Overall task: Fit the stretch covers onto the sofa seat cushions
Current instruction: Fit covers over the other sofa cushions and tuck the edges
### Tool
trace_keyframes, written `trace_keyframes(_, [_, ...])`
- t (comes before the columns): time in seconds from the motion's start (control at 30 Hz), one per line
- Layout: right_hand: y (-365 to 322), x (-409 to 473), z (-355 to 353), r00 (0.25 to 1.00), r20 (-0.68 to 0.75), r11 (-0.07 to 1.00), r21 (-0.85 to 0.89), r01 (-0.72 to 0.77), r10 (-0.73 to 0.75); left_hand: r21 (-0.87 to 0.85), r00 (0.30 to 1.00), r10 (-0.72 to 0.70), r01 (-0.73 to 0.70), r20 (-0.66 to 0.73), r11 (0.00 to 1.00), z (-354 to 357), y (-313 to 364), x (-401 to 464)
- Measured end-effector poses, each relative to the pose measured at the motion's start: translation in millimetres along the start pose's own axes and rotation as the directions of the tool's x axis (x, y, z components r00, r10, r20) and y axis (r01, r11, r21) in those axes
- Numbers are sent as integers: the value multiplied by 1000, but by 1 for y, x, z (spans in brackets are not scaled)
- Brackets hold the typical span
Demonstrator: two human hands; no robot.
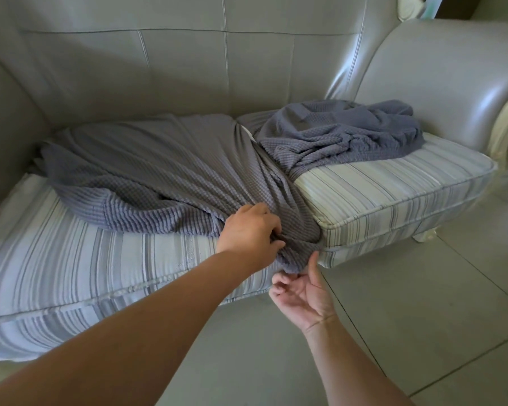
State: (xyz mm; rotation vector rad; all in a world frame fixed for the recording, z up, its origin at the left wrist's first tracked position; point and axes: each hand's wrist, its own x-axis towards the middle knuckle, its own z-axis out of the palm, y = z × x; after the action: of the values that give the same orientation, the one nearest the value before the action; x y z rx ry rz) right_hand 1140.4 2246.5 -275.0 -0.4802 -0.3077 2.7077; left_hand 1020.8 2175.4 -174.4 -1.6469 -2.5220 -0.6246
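Two striped seat cushions lie on the sofa: the left cushion point(71, 259) and the right cushion point(393, 186). A blue-grey waffle stretch cover point(159, 171) is spread loosely over the left cushion, bunched toward the gap between the cushions. My left hand point(251, 230) grips that cover's bunched front edge at the left cushion's front right corner. Just below, my right hand point(299, 291) is palm up with fingers curled, its thumb and fingertips touching the hanging tip of the cover. A second crumpled blue-grey cover point(340, 130) lies on the back of the right cushion.
The grey leather sofa back point(188, 68) rises behind the cushions, with a rounded armrest point(452, 77) at the right. Grey floor tiles point(423, 303) lie in front of the sofa. A cream sofa leg point(423, 235) stands under the right cushion.
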Motion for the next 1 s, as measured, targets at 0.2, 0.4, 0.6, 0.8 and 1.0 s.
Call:
trace_keyframes(0.2, [13,1,6,992,-121,993,106,50,-38,-60,982,15,-27,-186,998,12,-5,-13])
trace_keyframes(0.4, [12,-1,4,990,-126,997,24,73,-70,-11,985,138,-140,-105,990,2,-18,-17])
trace_keyframes(0.6, [9,-3,0,998,-42,997,-59,45,-47,139,974,221,-226,50,964,-13,-39,-17])
trace_keyframes(0.8, [14,-7,3,999,22,994,-108,-23,26,149,971,145,-175,191,973,-26,-27,-11])
trace_keyframes(1.0, [26,-12,-19,989,-70,961,-236,-144,131,324,878,31,-209,478,922,-38,-32,-41])
